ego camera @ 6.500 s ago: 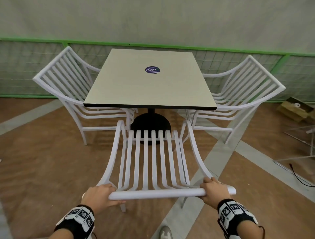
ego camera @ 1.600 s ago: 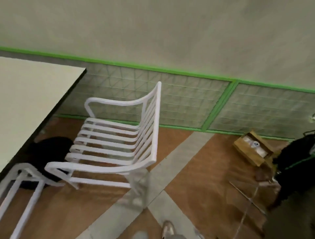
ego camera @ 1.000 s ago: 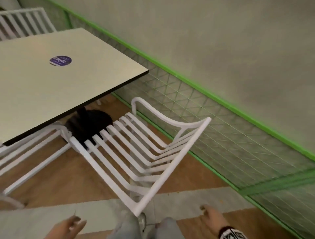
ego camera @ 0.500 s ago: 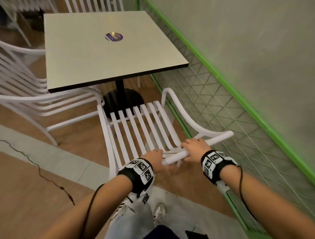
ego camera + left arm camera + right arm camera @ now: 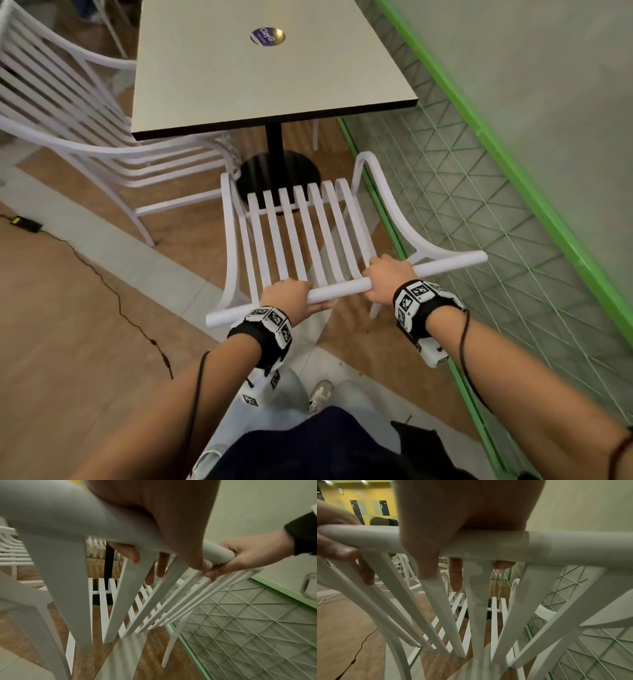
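The chair (image 5: 342, 291) is gripped by fingers of left hand (image 5: 284, 298) and right hand (image 5: 387, 277), likely for pushing toward the counter (image 5: 239, 78).

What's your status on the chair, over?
Left hand and right hand both grip the top rail. Chair faces table. Table base just ahead of it; fence close on right, second chair on left.

Right hand (image 5: 467, 524) grips white chair (image 5: 565, 547) (top rail).

Chair (image 5: 301, 226) before table (image 5: 239, 75); fence (image 5: 479, 205) right.
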Tool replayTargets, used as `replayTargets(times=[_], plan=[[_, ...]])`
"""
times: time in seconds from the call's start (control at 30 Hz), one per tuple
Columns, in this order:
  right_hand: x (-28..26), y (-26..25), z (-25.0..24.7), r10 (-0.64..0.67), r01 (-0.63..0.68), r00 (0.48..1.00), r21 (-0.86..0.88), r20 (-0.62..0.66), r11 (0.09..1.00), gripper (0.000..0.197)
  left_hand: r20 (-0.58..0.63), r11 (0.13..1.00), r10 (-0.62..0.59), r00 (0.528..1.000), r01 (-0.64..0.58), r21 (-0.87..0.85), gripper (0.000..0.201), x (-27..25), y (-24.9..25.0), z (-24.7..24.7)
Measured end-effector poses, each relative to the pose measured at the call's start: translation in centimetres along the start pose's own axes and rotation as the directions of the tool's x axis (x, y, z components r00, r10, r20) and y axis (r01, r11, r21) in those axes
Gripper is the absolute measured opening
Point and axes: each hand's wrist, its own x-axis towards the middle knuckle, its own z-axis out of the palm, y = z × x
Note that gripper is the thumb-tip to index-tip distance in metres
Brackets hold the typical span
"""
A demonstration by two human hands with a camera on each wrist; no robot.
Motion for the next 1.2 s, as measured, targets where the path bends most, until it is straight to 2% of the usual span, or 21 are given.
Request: replayTargets(times=[0.3,0.67,1.2], plan=[[0.6,0.0,-0.1,-0.003,0.002,0.999,-0.021,-0.04,1.0,0.025,-0.024,1.0,0.0,1.0,0.001,0.023,0.065,0.5,-0.3,-0.1],[4.4,0.5,-1.7,-0.013,0.014,0.994,0.005,-0.107,1.0,0.028,-0.053,0.998,-0.026,0.998,0.028,0.052,0.064,3.6,-1.6,-2.4],[9.2,3.1,-4.7,-0.018,0.017,0.995,-0.017,-0.099,1.0,0.025,-0.054,0.999,-0.037,0.998,0.039,0.034,0.063,8.2,-1.7,-5.5]])
